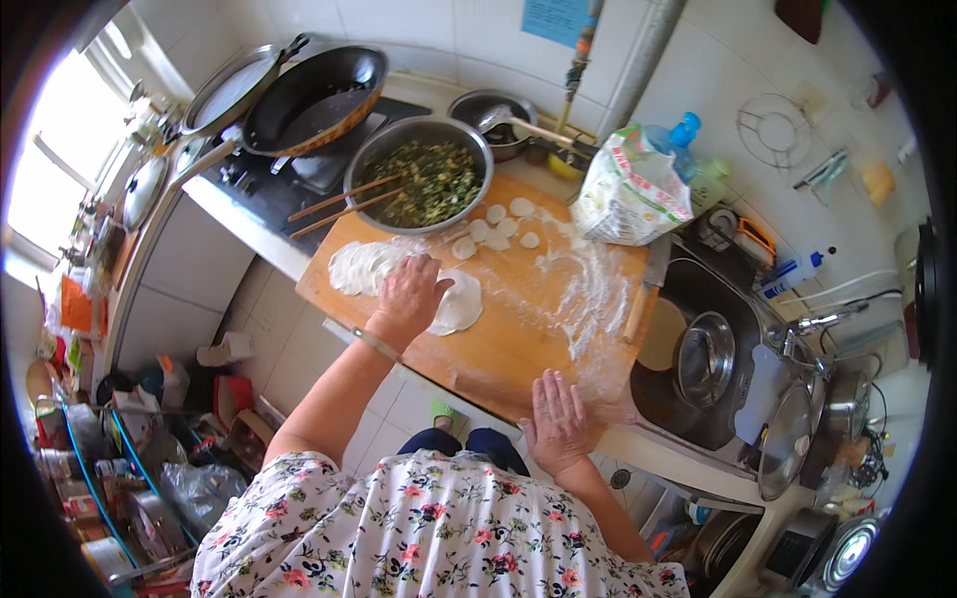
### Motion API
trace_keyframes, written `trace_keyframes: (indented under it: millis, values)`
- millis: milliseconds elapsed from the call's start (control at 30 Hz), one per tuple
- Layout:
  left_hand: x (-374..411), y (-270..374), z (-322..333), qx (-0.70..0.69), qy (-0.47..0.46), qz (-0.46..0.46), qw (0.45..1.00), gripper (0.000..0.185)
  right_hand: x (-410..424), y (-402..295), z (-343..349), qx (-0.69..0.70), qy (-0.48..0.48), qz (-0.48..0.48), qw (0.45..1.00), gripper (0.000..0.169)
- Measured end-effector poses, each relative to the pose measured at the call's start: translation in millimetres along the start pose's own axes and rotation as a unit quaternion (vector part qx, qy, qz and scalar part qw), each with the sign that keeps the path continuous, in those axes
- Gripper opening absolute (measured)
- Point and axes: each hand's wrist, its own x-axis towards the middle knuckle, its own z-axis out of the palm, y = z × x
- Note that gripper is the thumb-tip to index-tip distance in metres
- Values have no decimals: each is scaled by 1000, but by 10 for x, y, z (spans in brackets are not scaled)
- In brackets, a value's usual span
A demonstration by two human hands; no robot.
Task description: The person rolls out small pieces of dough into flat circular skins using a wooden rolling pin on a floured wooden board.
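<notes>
My left hand (pixel 409 294) reaches over the left part of a floured wooden board (pixel 516 351), its fingers at the edge of overlapping rolled dough wrappers (pixel 362 269). One more round dough wrapper (pixel 460 306) lies just right of that hand, partly behind its thumb. Whether the fingers grip any dough cannot be told. My right hand (pixel 557 418) is spread palm down at the board's near edge, holding nothing. Several small dough discs (pixel 496 214) lie below a steel bowl of chopped green filling (pixel 426 179), with wooden chopsticks (pixel 348 213) across its rim. A rolling pin (pixel 639 310) rests near the board's right edge.
A flour bag (pixel 632 190) stands at the board's back right corner, beside a cleaver (pixel 658 261). The sink (pixel 673 280) holds a metal basin (pixel 705 359). Left of the board is a black stove (pixel 258 179) with a wok (pixel 314 105); a pot (pixel 493 123) stands behind the bowl.
</notes>
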Motion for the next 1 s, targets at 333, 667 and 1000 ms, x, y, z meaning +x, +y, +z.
trace_keyframes:
  millis: [333,667,1000]
  values:
    - [1433,837,643,-51,-176,11,983,49,-55,33,57,13,30,-15,999,62]
    - [362,1623,48,-38,-430,133,892,58,-29,71,-32,37,-11,-33,999,63]
    - [467,1755,955,-71,-182,275,941,61,-51,136,58,104,82,-66,989,58]
